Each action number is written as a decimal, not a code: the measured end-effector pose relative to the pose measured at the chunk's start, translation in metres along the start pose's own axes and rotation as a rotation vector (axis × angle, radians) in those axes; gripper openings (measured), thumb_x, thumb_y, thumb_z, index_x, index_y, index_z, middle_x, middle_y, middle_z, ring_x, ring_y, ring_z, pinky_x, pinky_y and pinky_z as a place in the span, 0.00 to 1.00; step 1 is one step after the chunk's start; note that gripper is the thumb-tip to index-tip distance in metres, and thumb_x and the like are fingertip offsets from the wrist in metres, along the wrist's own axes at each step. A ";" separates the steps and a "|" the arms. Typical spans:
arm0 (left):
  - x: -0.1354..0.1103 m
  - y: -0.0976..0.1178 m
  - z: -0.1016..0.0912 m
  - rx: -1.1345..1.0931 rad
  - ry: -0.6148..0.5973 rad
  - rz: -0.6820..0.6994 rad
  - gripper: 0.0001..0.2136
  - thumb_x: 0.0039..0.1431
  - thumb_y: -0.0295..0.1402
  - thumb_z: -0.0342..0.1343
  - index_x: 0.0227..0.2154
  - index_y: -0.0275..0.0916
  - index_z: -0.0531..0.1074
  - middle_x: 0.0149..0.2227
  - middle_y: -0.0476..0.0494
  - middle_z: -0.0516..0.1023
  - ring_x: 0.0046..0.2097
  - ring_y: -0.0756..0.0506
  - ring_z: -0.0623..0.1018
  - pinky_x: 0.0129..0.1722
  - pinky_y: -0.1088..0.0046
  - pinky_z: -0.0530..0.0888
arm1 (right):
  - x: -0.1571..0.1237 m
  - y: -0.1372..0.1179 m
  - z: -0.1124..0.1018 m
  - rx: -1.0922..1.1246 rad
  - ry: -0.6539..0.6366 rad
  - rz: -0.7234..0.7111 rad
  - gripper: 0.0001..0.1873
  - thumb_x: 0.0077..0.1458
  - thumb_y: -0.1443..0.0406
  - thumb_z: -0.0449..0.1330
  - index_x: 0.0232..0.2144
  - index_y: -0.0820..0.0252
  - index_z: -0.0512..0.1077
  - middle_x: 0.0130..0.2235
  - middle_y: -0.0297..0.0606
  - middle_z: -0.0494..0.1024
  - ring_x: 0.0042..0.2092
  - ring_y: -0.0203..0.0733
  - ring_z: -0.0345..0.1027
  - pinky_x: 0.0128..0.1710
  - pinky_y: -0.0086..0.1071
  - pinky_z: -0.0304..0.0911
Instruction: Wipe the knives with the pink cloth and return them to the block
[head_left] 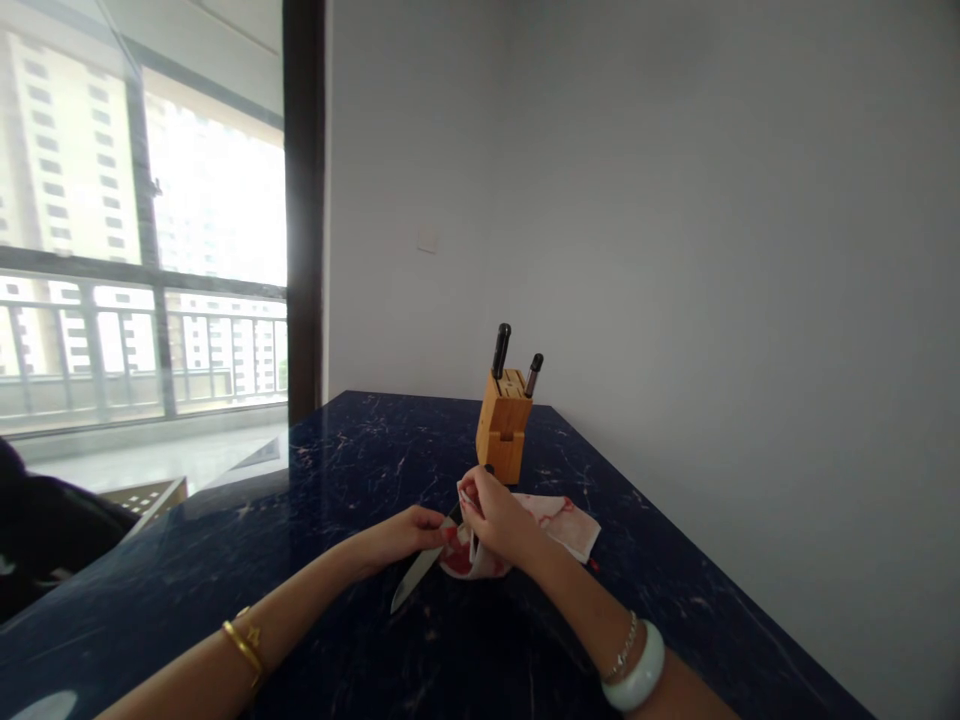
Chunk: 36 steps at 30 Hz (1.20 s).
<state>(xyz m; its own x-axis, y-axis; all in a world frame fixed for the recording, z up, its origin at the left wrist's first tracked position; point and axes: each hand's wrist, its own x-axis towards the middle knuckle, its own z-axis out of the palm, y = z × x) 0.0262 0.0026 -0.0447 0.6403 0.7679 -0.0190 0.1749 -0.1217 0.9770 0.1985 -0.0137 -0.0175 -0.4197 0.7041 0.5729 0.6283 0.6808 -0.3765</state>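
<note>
A kitchen knife (414, 580) lies low over the dark marble table (337, 470), its blade pointing toward me and to the left. My left hand (405, 535) pinches the blade near its base. My right hand (499, 520) is closed around a red-and-white cloth (566, 520), pressed against the knife near its handle. The handle itself is mostly hidden by my right hand. Just behind my hands stands a wooden knife block (504, 425) with two black-handled knives in its slots.
A grey wall (675, 250) runs along the table's right side and back. A large window with a balcony railing (142, 300) is at the left. A dark object (37, 530) sits at the far left edge.
</note>
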 end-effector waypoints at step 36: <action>-0.001 0.006 0.002 -0.015 -0.005 -0.027 0.17 0.44 0.45 0.53 0.27 0.33 0.71 0.22 0.50 0.70 0.23 0.54 0.65 0.24 0.80 0.61 | 0.011 0.043 0.000 0.130 0.319 0.174 0.17 0.43 0.76 0.48 0.37 0.57 0.62 0.36 0.35 0.69 0.38 0.35 0.62 0.40 0.31 0.57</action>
<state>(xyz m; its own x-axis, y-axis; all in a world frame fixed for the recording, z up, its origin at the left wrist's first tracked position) 0.0275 -0.0003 -0.0395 0.6394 0.7674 -0.0469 0.1811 -0.0910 0.9792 0.2213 0.0233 -0.0277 -0.0763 0.7267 0.6827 0.5748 0.5915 -0.5655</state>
